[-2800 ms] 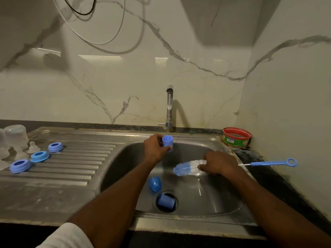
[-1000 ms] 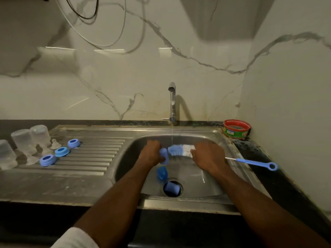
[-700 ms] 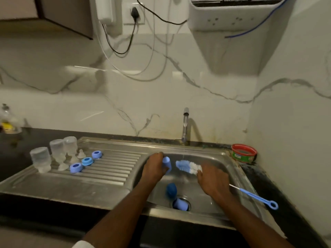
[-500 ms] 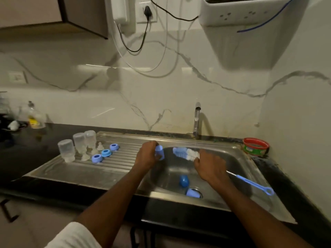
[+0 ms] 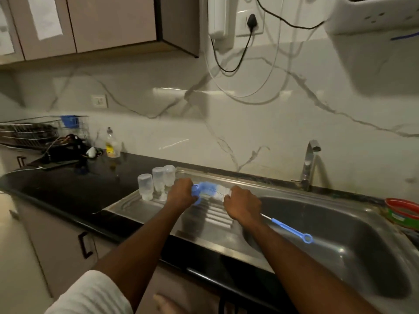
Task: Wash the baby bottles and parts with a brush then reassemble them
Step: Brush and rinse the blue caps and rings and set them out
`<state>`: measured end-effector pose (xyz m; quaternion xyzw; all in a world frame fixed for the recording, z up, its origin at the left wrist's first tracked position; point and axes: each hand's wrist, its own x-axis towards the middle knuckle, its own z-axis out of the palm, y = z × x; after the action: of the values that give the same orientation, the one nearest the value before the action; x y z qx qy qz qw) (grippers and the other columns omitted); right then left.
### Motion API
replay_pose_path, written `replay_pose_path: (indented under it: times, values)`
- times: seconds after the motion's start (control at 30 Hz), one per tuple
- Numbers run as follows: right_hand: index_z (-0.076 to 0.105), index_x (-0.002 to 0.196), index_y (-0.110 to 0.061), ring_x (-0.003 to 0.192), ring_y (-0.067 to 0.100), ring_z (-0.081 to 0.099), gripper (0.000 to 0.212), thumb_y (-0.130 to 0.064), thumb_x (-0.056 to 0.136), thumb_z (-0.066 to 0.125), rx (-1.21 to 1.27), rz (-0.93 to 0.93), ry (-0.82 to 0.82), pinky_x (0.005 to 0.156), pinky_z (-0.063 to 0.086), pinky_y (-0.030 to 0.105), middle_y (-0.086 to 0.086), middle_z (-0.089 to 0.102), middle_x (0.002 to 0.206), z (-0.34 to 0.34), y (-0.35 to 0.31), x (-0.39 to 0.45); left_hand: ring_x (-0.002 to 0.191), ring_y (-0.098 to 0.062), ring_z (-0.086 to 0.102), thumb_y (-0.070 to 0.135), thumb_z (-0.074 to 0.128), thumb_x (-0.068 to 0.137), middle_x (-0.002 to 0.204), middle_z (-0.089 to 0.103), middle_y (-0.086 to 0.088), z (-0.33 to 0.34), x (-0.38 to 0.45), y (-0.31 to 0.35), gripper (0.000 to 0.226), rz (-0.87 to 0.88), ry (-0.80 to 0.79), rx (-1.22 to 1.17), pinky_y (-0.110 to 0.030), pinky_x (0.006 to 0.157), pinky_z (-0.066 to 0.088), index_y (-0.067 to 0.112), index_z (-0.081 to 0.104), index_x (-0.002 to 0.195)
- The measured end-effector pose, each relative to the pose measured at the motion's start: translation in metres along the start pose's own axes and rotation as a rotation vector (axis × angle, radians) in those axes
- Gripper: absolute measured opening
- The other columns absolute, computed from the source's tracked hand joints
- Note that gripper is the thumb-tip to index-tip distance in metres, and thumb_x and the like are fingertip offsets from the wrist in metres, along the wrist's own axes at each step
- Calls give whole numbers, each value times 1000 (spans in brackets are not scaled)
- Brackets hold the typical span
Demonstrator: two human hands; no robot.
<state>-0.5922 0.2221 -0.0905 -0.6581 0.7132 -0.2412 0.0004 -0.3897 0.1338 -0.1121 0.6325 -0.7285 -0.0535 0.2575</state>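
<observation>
Two hands work above the drainboard (image 5: 215, 219): your left hand (image 5: 181, 196) grips a blue cap (image 5: 196, 193), your right hand (image 5: 242, 206) clenches the bottle brush (image 5: 213, 190). Washing step, seemingly; next, set the cap beside the inverted bottles (image 5: 156, 182).

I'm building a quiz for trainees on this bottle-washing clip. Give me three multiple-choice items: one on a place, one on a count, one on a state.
1. Where are both hands working?
A. over the ribbed steel drainboard
B. inside the basin
C. on the black counter

2. How many clear plastic bottles stand upside down on the drainboard?
A. one
B. three
C. five

3. How is the blue-handled bottle brush held?
A. lying loose
B. gripped by the right hand
C. hanging on the tap

Answers:
1 A, the left hand and right hand sit above the drainboard.
2 B, three bottles.
3 B, the brush points its bristles at the small blue cap.
</observation>
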Motion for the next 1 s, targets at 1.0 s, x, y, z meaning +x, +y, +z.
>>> replay_pose_path:
  times: [1.0]
  values:
    - [63,119,-22,106,31,65,34,-43,97,48,-118,227,96,80,47,38,9,68,117,-61,166,-17,119,-20,52,42,72,88,128,58,0,64,-3,146,37,394,6,164,-39,94,50,28,60,120]
